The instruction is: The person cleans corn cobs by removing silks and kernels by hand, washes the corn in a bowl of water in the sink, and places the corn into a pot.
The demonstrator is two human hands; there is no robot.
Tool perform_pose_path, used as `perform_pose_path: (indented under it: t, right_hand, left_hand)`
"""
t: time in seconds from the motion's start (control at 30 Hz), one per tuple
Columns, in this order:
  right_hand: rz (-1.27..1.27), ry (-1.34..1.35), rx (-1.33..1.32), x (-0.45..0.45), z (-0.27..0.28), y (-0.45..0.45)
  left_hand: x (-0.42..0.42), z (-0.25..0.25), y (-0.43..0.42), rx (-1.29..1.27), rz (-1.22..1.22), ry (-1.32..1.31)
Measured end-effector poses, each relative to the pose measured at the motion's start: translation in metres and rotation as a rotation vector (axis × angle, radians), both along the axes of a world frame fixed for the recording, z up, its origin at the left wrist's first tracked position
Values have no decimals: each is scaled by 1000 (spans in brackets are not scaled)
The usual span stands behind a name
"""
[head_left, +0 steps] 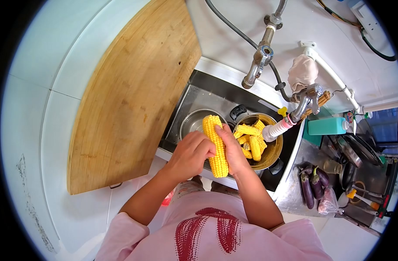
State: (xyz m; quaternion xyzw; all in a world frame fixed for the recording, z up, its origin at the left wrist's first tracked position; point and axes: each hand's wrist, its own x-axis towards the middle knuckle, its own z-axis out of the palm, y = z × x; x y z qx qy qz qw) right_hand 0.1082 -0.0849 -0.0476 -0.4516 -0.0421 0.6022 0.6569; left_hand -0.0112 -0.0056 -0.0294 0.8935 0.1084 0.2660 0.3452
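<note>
A whole yellow ear of corn (215, 145) is held nearly upright in front of my chest, above the sink's near edge. My right hand (234, 152) wraps its right side, thumb near the upper end. On the other side my left hand (188, 155) is closed, its curled fingers and thumb pressed against the kernels; its fingertips are partly hidden. Beyond the hands, a metal pot (274, 160) with black handles holds several shorter corn pieces (254, 141). Left of that pot, a round steel basin (191, 123) sits in the sink, partly covered by the corn and my left hand.
A large wooden board (136, 95) stands at the left. Two taps, one bare (258, 65) and one with a white hose end (276, 129), hang over the sink. Eggplants (315, 183), a teal bottle (327, 126) and pans (349, 150) occupy the right counter.
</note>
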Motion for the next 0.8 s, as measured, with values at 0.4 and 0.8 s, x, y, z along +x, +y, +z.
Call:
perform_pose_path:
  t: [0.4, 0.8]
  right_hand:
    - [-2, 90, 1, 5, 9, -3]
    - [89, 209, 4, 7, 8, -4]
  left_hand:
    - [-9, 1, -6, -168, 134, -128]
    - [-10, 3, 0, -15, 56, -170]
